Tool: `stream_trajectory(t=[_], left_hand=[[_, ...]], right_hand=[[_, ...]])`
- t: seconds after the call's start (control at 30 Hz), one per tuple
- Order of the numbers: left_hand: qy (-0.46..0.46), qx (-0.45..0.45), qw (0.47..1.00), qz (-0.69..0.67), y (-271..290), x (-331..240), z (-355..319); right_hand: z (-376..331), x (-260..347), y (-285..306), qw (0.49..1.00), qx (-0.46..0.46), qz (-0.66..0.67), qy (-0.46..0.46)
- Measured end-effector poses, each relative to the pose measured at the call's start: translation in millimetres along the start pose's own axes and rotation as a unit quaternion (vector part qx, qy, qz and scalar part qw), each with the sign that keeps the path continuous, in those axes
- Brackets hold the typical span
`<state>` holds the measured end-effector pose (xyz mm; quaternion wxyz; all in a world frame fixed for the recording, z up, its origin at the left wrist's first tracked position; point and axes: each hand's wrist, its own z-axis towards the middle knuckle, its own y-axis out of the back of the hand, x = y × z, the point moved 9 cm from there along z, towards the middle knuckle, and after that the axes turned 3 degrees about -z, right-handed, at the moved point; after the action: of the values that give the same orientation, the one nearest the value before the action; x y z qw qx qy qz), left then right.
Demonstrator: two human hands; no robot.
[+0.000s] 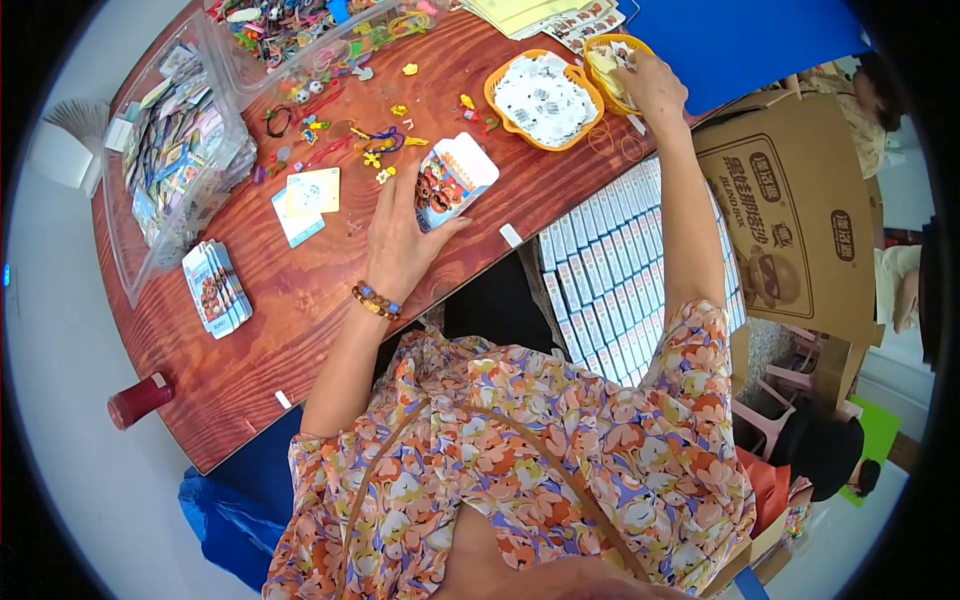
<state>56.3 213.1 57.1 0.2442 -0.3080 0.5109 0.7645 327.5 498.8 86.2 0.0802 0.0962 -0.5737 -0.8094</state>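
My left hand [398,235] is closed around a small printed cardboard box [453,185], whose white flap stands open at the far end. The box rests on or just above the table near its front edge. My right hand [656,88] reaches to the far right with its fingertips down in a small yellow basket [592,42] of pale pieces. What those fingers grip, if anything, is hidden. Beside it stands an orange-yellow basket [497,108] heaped with little white printed packets [548,98]. Small yellow charms and cords [375,158] lie scattered beyond my left hand.
A clear bin [135,245] of flat packets stands at the left, with a stack of printed boxes [217,290] nearby. Two cards [312,195] lie on the wooden table [330,290]. Below its right edge, a carton holds rows of small boxes [610,270]. A red cylinder [140,400] is at the left edge.
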Motion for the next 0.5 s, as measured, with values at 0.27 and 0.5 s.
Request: stream_trajectory(t=[0.27,0.5], left_hand=[[0.02,0.003,1.0,0.02,7.3,13.6,-9.3],[0.027,-0.029,0.999,0.013,13.0,12.9,-8.3]], right_hand=[[-11.2,-12.1,5.5,0.996,-0.004,0.027,-0.079],[-98.1,136.5,93.9,0.782,0.065,0.615,0.074]])
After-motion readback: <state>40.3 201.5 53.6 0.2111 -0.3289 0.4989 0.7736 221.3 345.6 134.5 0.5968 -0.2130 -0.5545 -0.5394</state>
